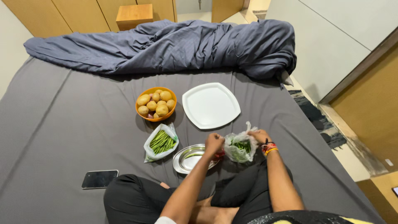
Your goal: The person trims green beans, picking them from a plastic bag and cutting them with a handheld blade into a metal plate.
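The clear plastic bag (pixel 239 148) of green chillies sits on the grey bed (pixel 62 124), right in front of the seated person's crossed legs, and both hands are on it. The left hand (pixel 214 143) is curled into a closed grip at the bag's 9 o'clock edge, pinching the plastic. The right hand (pixel 259 135) has its grip closed on the bunched top of the bag at about 2 o'clock. Just at 9 o'clock of the bag lies a small steel plate (pixel 186 159) with one green piece on it. Further round at 9 o'clock lies a second bag of green beans (pixel 161 142). At 11 o'clock stands an orange bowl of potatoes (pixel 156 103), and at 12 o'clock a white square plate (pixel 211 105). A dark phone (pixel 99 178) lies well apart, near the person's left knee.
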